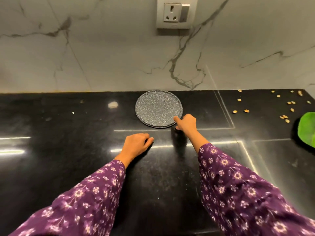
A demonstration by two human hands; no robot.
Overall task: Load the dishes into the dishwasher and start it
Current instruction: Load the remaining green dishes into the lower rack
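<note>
A round grey speckled plate lies flat on the black countertop, close to the marble back wall. A second rim seems to show under its near edge. My right hand is at the plate's near right rim, thumb on top of the edge and a fingertip below it, pinching it. My left hand rests on the counter in front of the plate, to its left, with fingers loosely curled and holding nothing. No dishwasher is in view.
Several nut shells are scattered on the counter at the back right. A green object sits at the right edge. A wall socket is above the plate on the marble wall.
</note>
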